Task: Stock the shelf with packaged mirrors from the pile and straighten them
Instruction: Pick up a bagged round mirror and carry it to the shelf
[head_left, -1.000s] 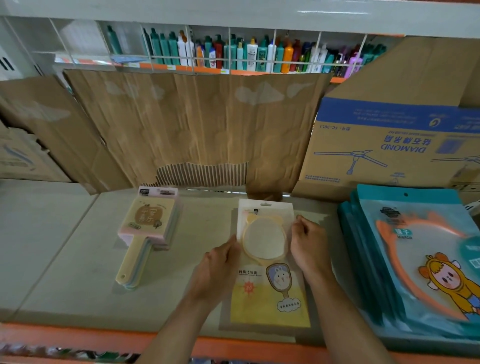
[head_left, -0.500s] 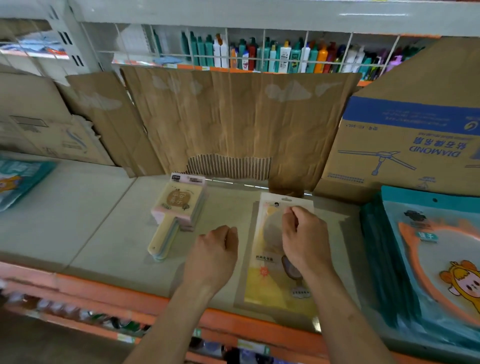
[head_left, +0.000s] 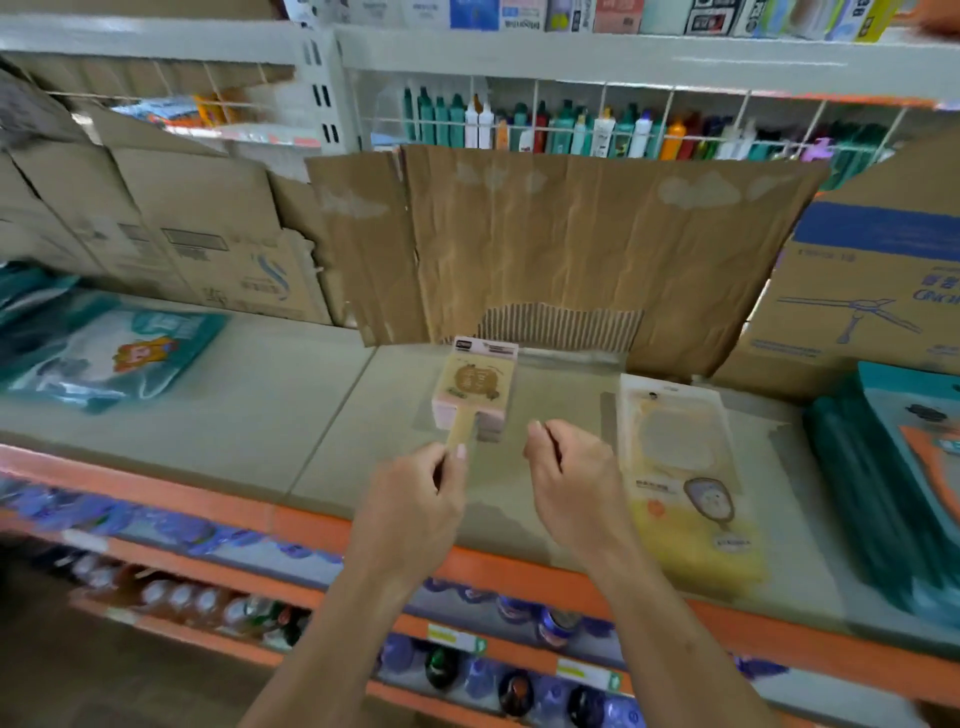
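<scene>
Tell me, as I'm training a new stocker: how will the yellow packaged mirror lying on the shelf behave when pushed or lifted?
The yellow packaged mirror lies flat, so it should slide, not tip or roll. Its thin pack probably flexes at the edges while the mirror inside stays stiff. The glossy film may be slippery; the glass is likely fragile.

Single head view, looking forward-down, close over shelf (head_left: 260, 415) front edge.

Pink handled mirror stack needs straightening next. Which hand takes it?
Left, most likely. The left hand pinches the handle of the pink mirror stack; the right hand hangs curled and empty beside it, nearer the yellow mirror pack.
</scene>
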